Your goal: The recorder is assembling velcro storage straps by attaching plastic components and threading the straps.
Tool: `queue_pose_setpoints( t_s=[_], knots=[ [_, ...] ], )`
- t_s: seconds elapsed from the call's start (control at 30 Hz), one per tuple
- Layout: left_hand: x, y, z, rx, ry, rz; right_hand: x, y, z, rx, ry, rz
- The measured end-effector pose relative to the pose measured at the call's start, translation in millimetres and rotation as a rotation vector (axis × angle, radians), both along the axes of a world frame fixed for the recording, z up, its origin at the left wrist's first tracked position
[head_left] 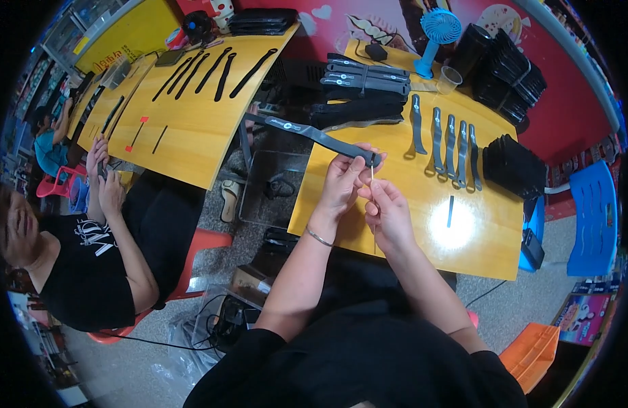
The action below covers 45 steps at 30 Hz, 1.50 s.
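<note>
My left hand is closed on one end of a dark grey strap with white print. The strap's long free part stretches away to the left, over the gap between the two tables. In my right hand, thumb and fingers pinch a thin pale stick. Its upper tip meets the strap's end beside my left fingertips; whether it passes through the strap is too small to tell. Both hands are above the near left part of the yellow table. Farther right, a short dark strip lies on the tabletop.
Several grey straps lie in a row beyond my hands. Bundled straps, a blue fan, a clear cup and black stacks sit around them. At left, another person works beside a second yellow table. A blue chair stands right.
</note>
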<state>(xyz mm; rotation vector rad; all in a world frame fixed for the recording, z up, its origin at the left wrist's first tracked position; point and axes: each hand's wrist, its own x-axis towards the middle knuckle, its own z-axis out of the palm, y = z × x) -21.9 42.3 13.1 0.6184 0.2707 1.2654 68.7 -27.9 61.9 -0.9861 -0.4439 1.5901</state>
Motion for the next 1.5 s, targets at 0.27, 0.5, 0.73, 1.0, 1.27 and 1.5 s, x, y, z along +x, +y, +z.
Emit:
queue_pose_setpoints(
  t_s=[0.27,0.5,0.73,1.0,1.27,1.5],
  knots=[
    [3.7,0.5,-1.6,0.046,0.018,-0.007,1.7,1.3,-6.9,0.030,0.220,-0.021],
    [6.5,-1.9,-3.8,0.087,0.107,0.009,8.5,9.6,-1.5,0.014,0.063,-0.035],
    [4.1,-2.1,-3.6,0.082,0.116,0.028,10.4,13.5,-1.8,0.098,-0.219,-0.044],
    [6.4,0.9,-2.7,0.090,0.117,0.037,7.9,17.2,-9.4,0.209,-0.316,-0.148],
    [3.7,3.0,-9.4,0.073,0.115,0.000,22.4,18.0,-5.9,0.323,-0.870,-0.131],
    [-3.6,4.3,-9.7,0.019,0.161,-0.055,45.6,27.3,5.3,0.579,-1.230,0.033]
  ],
)
